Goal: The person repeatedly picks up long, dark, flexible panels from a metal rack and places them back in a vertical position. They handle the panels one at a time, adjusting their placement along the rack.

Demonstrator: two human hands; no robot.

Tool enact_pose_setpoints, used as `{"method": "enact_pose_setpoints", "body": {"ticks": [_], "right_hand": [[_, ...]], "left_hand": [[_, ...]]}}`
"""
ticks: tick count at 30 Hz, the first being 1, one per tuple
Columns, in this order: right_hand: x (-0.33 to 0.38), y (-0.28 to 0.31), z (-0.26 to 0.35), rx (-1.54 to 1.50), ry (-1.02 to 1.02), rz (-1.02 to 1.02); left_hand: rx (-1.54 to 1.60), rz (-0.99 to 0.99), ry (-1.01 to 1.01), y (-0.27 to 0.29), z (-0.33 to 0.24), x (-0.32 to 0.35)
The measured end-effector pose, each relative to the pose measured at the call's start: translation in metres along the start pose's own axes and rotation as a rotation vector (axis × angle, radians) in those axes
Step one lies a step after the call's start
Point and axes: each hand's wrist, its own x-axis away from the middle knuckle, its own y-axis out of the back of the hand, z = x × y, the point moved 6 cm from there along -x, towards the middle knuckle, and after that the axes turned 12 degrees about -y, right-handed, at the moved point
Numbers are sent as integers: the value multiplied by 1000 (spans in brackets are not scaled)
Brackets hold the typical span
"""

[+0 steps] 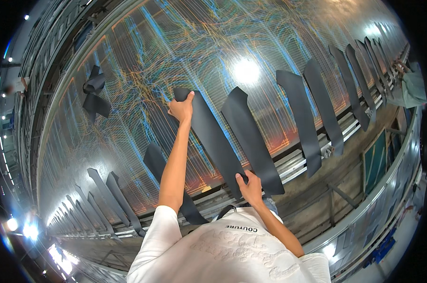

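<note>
Left hand (181,109) pinching black strip (212,139) top | right hand (250,187) gripping its bottom

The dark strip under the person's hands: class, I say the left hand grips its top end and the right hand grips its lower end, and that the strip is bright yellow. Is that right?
Not quite. The head view shows the dark strip is black, not yellow. The rest holds: the left hand grips its top end and the right hand its lower end.

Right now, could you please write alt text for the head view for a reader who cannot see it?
A person's left hand presses the top end and the right hand the lower end of a long black strip lying on a large wire mesh screen. More black strips lie in rows across it, and one crumpled strip lies apart at the left.
</note>
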Motion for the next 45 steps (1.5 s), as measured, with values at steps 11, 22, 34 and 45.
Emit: {"method": "enact_pose_setpoints", "body": {"ticks": [11,22,34,45], "right_hand": [[-16,-10,-40,-87,-48,-85],[-16,-11,-56,3,-207,-153],[-16,-16,-56,83,-207,-148],[-16,-17,-55,141,-183,-143]], "left_hand": [[-89,-77,-55,1,-4,-1],[-23,-47,-56,-5,5,-6],[-2,-45,-51,-1,-4,0],[-16,-54,-55,-3,0,-2]]}}
